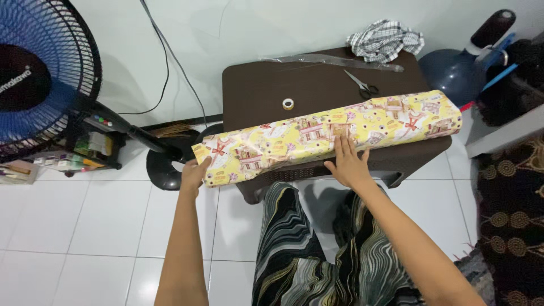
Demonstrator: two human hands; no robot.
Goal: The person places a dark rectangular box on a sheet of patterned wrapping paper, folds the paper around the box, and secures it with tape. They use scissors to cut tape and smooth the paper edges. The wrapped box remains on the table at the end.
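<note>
Long parcel wrapped in yellow patterned paper is laid across the near edge of the dark brown desk, overhanging at both ends. Its 9 o'clock end is cupped by the left hand. The right hand is pressed flat on the paper near the middle, fingers spread. On the desk beyond: tape roll, scissors at 1 o'clock of it, clear plastic strip, checked cloth at the far corner. Blue fan is seen at 10 o'clock on the white tiled floor.
</note>
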